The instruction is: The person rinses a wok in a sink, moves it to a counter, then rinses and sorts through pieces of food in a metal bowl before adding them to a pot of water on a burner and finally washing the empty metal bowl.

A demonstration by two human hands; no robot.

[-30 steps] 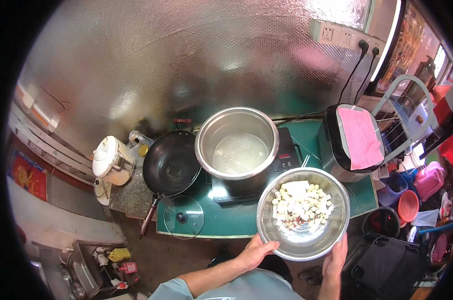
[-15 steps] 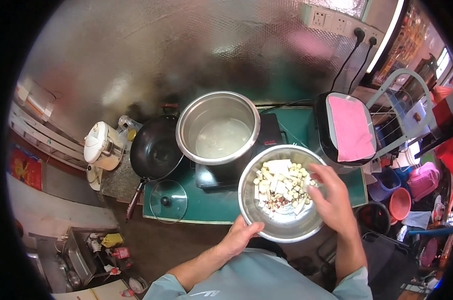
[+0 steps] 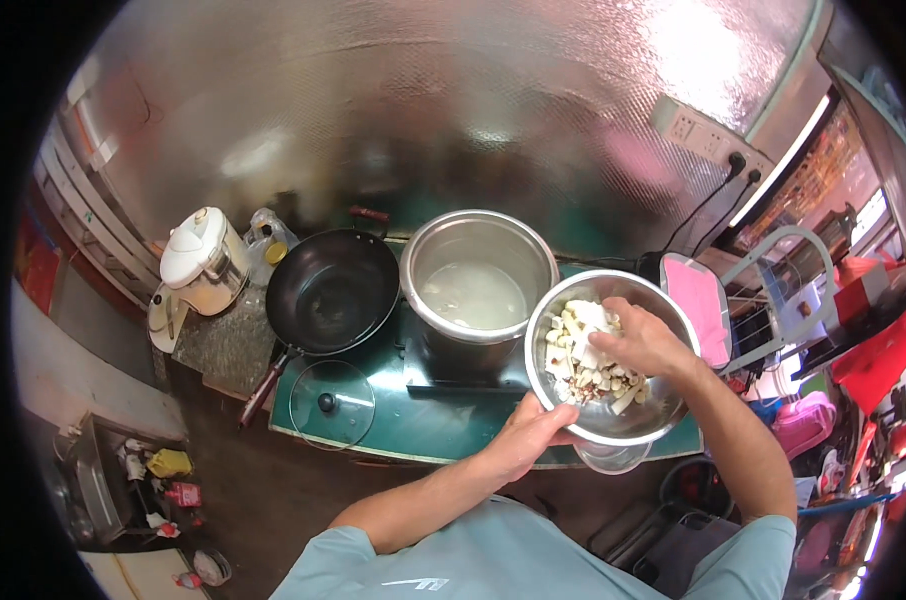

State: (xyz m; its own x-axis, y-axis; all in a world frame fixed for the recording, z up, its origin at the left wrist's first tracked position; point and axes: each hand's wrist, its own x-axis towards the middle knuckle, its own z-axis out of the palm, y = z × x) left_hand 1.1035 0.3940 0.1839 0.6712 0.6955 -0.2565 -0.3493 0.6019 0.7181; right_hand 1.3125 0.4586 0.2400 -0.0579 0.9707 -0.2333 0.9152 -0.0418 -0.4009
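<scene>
While the left hand (image 3: 529,434) grips the lower-left rim of a wide, round, shiny stainless-steel bowl (image 3: 593,422), thumb over the edge, the right hand (image 3: 645,340) reaches inside, fingers bent against the white and pale-yellow cut pieces (image 3: 579,350); whether it grasps any, I cannot tell. Being round, the bowl has no long axis; its mouth faces up, above the front right of a green tabletop (image 3: 423,430). The right wrist crosses its right rim. Beneath its front edge shows a clear rounded container (image 3: 613,458), mostly hidden. Just beside, to the left, a deep steel pot (image 3: 483,235) of cloudy liquid stands on a flat black cooktop (image 3: 463,388), which the bowl partly covers from view. Farther left sits a black wok (image 3: 333,290), its handle pointing toward the lower left, near a round glass lid (image 3: 348,420). Behind the bowl, rightward, lies a pink cloth (image 3: 698,300).
</scene>
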